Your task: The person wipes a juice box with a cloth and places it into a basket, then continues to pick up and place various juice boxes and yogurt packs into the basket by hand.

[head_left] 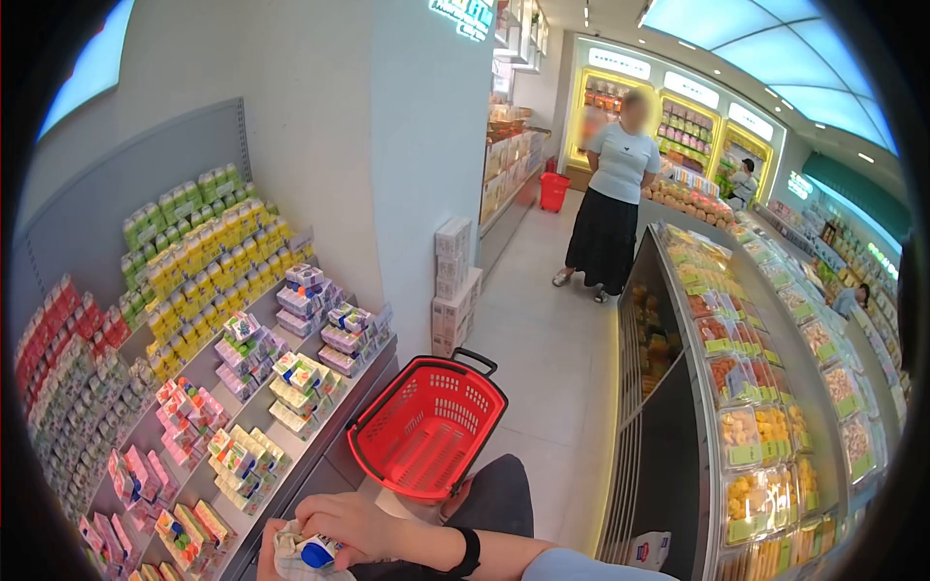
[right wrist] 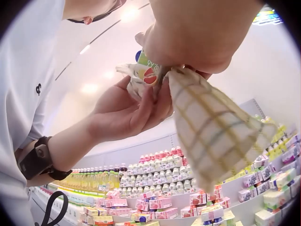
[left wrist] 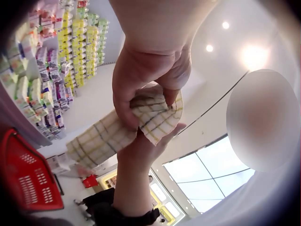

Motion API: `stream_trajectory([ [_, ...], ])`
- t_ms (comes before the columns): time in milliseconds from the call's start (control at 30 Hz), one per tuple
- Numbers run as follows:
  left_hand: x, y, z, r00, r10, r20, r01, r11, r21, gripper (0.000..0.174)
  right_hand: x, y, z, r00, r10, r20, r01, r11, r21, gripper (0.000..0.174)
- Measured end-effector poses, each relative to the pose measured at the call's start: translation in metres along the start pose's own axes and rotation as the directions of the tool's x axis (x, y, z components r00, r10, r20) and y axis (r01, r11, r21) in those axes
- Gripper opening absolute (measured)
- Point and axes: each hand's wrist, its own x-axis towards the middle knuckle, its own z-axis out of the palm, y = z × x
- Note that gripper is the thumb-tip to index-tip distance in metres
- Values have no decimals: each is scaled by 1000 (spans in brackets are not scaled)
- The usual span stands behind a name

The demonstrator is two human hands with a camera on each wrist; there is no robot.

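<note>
Right wrist view shows you the fruit-printed carton (right wrist: 149, 74), hidden in left wrist view; your left hand (left wrist: 150, 70) pinches checked cloth (left wrist: 157, 117), your right hand (head_left: 351, 525) curls round the carton.

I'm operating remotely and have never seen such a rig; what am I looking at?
There is no robot: a person works with a bare left hand and right hand. The head picture looks forward and down; the other two come from cameras worn on each wrist. Both hands grip a checked cloth, partly around a small blue-capped carton. In the head picture, stacked cartons lie on display shelves at left, with a red basket beside the shelves.
</note>
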Motion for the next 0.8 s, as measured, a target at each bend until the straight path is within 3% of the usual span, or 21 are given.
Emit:
stream_trajectory([
  [33, 0, -3, -2, 999, -49, 9, 49, 987, -151, 39, 0, 0, -4, 999, 35, -23, -35, 999, -1, 69],
  [167, -3, -7, 1, 989, 14, -144, -16, 1000, -11, 37, 0, 1, -2, 979, 174, -111, -163, 982, 95, 75],
  [267, -3, -25, -4, 959, 17, -282, 37, 982, 183, 40, 3, 0, 2, 963, 241, -123, -222, 964, 147, 73],
  [367, 1, 34, 46, 981, 67, -185, -23, 973, 228, 48, -1, 1, 6, 947, 304, -101, -297, 952, 79, 67],
  [500, 6, 19, 38, 985, 158, -75, -136, 962, 235, 54, 1, 1, 3, 905, 384, -184, -397, 917, -38, 55],
  [600, 5, 12, 39, 980, 97, -174, -78, 991, 113, 57, 0, -4, 6, 860, 450, -242, -454, 890, 43, 50],
  [700, 3, 9, 38, 959, 201, -197, -133, 940, 314, 63, -4, -1, 12, 818, 506, -274, -484, 863, 148, 48],
  [800, 10, 12, 52, 936, 241, -258, -98, 879, 466, 52, -4, -5, 18, 824, 515, -236, -488, 857, 165, 48],
])
